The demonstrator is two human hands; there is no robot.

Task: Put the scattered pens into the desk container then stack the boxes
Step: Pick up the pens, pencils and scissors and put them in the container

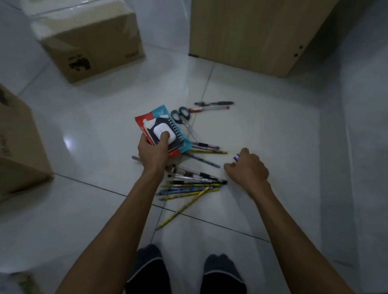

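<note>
One wooden cabinet (260,22) stands on the white tiled floor (268,141) at the far right. Two cardboard boxes (89,39) sit well apart to the left, the nearer one (1,137) at the frame's edge. The person's left hand (153,150) grips a small stack above the floor: a red-and-teal packet (156,114), a spiral notebook (176,131) on it, and a white case (162,129) under the thumb. The right hand (247,169) hangs near the floor with fingers curled; something purplish (236,158) shows at the fingers, and I cannot tell whether it is gripped. Scissors (181,117) lie beside the stack. Pens (191,183) lie scattered on the floor between the hands, two more (213,103) beyond the scissors.
</note>
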